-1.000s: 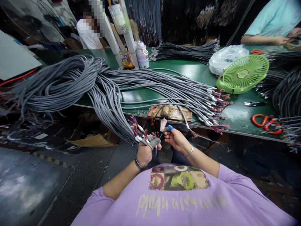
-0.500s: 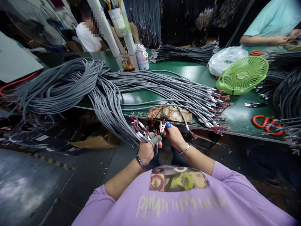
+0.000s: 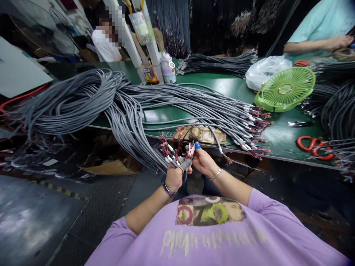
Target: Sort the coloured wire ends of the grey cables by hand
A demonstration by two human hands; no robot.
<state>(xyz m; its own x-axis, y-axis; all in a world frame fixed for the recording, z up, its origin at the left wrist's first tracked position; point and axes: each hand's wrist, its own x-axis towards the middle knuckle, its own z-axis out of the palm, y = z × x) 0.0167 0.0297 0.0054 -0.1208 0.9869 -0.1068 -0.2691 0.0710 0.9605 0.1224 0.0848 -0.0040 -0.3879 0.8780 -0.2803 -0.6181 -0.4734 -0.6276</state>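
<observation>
Gripping grey cables (image 3: 144, 144) just off the edge of the counter (image 3: 222, 84), the left hand (image 3: 174, 178) is closed; the right hand (image 3: 204, 162) curls beside a pale pink clip (image 3: 190, 150), its hold unclear. Crowding could make splayed wire ends (image 3: 165, 147) snag. The cables look smooth, white-collared, multicoloured at the tips.

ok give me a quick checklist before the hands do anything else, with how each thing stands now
1. Left hand closed around the grey cable bundle: ok.
2. Stripped wire ends of that bundle exposed beyond the left hand: ok.
3. Right hand close to those ends, beside the pink clip: ok.
4. Right hand's grip on the clip: cannot tell, too small.
5. Clip shut on a single wire: cannot tell.
6. Green fan apart from both hands: ok.
</observation>
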